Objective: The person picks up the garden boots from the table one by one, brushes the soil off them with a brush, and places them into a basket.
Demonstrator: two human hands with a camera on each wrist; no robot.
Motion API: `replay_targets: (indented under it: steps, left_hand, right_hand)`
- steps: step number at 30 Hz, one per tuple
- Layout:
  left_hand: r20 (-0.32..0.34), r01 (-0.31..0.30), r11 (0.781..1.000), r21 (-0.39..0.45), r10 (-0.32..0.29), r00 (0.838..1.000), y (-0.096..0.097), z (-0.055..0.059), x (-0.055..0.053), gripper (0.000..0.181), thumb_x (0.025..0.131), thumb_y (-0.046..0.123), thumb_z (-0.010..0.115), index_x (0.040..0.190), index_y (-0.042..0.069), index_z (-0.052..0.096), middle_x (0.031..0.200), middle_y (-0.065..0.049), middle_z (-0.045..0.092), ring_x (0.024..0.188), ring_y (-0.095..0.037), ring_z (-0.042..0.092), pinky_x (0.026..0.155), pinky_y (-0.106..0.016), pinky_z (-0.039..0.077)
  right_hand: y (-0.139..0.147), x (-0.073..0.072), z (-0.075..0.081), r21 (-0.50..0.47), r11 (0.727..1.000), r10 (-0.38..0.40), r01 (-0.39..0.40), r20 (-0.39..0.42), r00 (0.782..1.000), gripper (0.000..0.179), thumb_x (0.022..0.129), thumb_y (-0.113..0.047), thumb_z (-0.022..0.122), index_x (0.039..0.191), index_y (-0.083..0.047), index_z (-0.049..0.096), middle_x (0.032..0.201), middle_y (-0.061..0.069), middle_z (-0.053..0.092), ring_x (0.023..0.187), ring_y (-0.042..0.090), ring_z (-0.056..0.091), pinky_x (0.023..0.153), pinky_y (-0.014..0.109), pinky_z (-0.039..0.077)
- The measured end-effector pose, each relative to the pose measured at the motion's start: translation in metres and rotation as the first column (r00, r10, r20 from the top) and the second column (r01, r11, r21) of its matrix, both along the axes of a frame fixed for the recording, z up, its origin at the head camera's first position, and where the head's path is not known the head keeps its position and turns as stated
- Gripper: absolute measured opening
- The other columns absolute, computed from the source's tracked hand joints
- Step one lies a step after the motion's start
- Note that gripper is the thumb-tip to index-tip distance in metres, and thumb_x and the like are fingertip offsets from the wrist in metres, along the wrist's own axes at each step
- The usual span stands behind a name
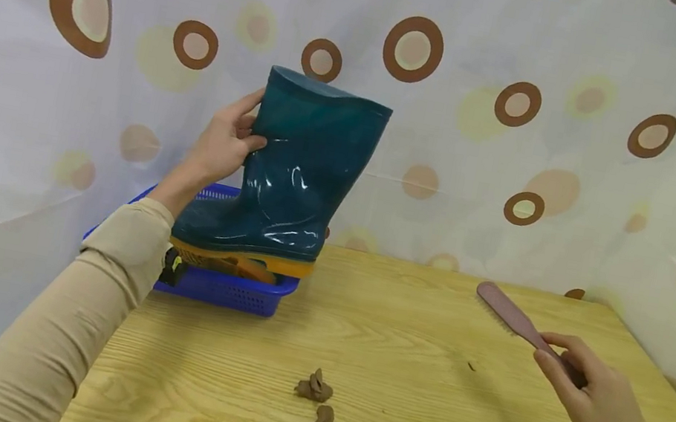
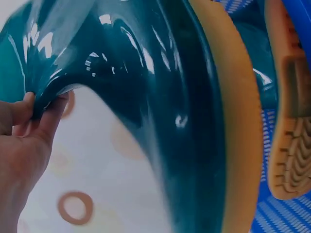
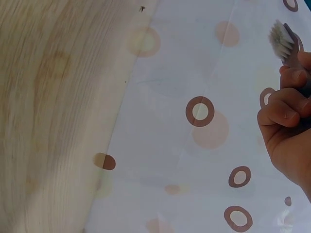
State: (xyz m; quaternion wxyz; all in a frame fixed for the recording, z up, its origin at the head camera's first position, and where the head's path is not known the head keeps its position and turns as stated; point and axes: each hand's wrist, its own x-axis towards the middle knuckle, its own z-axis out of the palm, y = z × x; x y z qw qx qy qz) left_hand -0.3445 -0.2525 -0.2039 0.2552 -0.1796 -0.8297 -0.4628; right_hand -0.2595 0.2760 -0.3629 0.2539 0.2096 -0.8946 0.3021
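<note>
My left hand pinches the shaft of a glossy teal rubber boot with a yellow sole. The boot is upright, toe to the left, above the blue basket. In the left wrist view, the thumb and fingers of the left hand fold the boot's rubber. Out to the right, my right hand grips the handle of a mauve brush, held over the table with bristles facing down. Pale bristles show in the right wrist view, beyond the curled fingers of the right hand.
A blue plastic basket stands at the table's back left. Inside it lies another boot, its tan treaded sole visible. Several brown clay-like lumps lie on the wooden table at the front. A circle-patterned curtain hangs behind.
</note>
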Motion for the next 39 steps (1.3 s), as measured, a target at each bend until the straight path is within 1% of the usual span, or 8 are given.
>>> replay_targets:
  steps: [4,11,19,25,28,32,36,39]
  left_hand:
    - [0.072,-0.002,1.000,0.020,0.001,0.997,-0.013,-0.006,-0.003,0.072,0.099,-0.004,0.048,0.159,0.029,0.023,0.142,-0.023,0.054,0.125,-0.038,0.059,0.091,-0.052,0.056]
    - [0.152,-0.045,0.999,0.023,0.041,0.987,-0.031,-0.014,-0.007,0.073,0.098,-0.007,0.045,0.160,0.023,0.021,0.145,-0.029,0.049,0.125,-0.044,0.056,0.095,-0.057,0.052]
    - [0.229,-0.097,0.984,-0.151,0.130,0.965,-0.040,-0.018,-0.013,0.077,0.098,-0.008,0.044,0.161,0.024,0.014,0.157,-0.024,0.034,0.138,-0.044,0.043,0.111,-0.058,0.039]
    - [0.224,-0.136,0.980,-0.146,0.166,0.960,-0.047,-0.028,-0.016,0.079,0.096,-0.011,0.041,0.161,0.019,0.008,0.153,-0.029,0.035,0.134,-0.044,0.044,0.109,-0.057,0.041]
    - [0.258,-0.148,0.971,-0.189,0.195,0.946,-0.051,-0.034,-0.017,0.081,0.098,-0.006,0.044,0.161,0.018,0.000,0.153,-0.031,0.033,0.136,-0.045,0.041,0.110,-0.058,0.038]
    - [0.336,-0.161,0.962,-0.221,0.230,0.913,-0.053,-0.047,-0.018,0.084,0.101,0.004,0.047,0.160,0.019,-0.011,0.162,-0.027,0.017,0.147,-0.046,0.024,0.118,-0.062,0.024]
    - [0.380,-0.169,0.963,-0.208,0.239,0.894,-0.051,-0.057,-0.021,0.090,0.101,0.009,0.049,0.157,0.015,-0.020,0.166,-0.016,-0.011,0.153,-0.041,0.000,0.123,-0.060,0.009]
    - [0.393,-0.166,0.954,-0.250,0.256,0.883,-0.050,-0.060,-0.023,0.094,0.100,0.010,0.051,0.155,0.012,-0.025,0.165,-0.017,-0.018,0.153,-0.041,-0.006,0.123,-0.058,0.005]
  right_hand:
    - [0.002,0.001,-0.002,0.001,1.000,-0.005,0.005,-0.005,1.000,0.021,0.097,-0.014,0.064,0.118,-0.020,0.064,0.060,-0.012,0.045,0.048,0.003,0.036,0.045,0.025,0.026]
    - [0.004,0.000,-0.004,0.008,1.000,-0.005,0.005,-0.014,1.000,0.021,0.097,-0.014,0.064,0.118,-0.019,0.064,0.061,-0.012,0.046,0.048,0.003,0.036,0.045,0.024,0.026]
    - [0.005,0.000,-0.002,0.013,1.000,-0.005,0.005,-0.005,1.000,0.021,0.098,-0.015,0.063,0.119,-0.019,0.064,0.060,-0.012,0.045,0.048,0.002,0.034,0.045,0.026,0.026]
    - [0.005,0.000,-0.001,0.015,1.000,-0.004,0.004,-0.004,1.000,0.021,0.097,-0.015,0.063,0.118,-0.019,0.064,0.060,-0.012,0.046,0.048,0.002,0.035,0.045,0.026,0.026]
    - [0.005,0.000,-0.001,0.020,1.000,-0.002,0.002,0.001,1.000,0.021,0.098,-0.015,0.063,0.119,-0.018,0.064,0.060,-0.012,0.046,0.048,0.002,0.035,0.045,0.025,0.026]
    - [0.004,0.001,0.000,0.025,1.000,0.001,-0.002,0.018,1.000,0.020,0.099,-0.016,0.062,0.119,-0.018,0.064,0.060,-0.011,0.046,0.048,0.003,0.035,0.044,0.026,0.027]
    - [0.003,0.002,-0.001,0.032,0.999,-0.003,0.002,0.037,0.999,0.020,0.099,-0.017,0.061,0.119,-0.017,0.063,0.060,-0.011,0.045,0.048,0.003,0.035,0.045,0.025,0.027]
    - [0.003,0.001,-0.001,0.031,1.000,0.003,-0.004,0.039,0.999,0.020,0.100,-0.017,0.061,0.119,-0.018,0.063,0.060,-0.011,0.044,0.048,0.003,0.035,0.045,0.026,0.027]
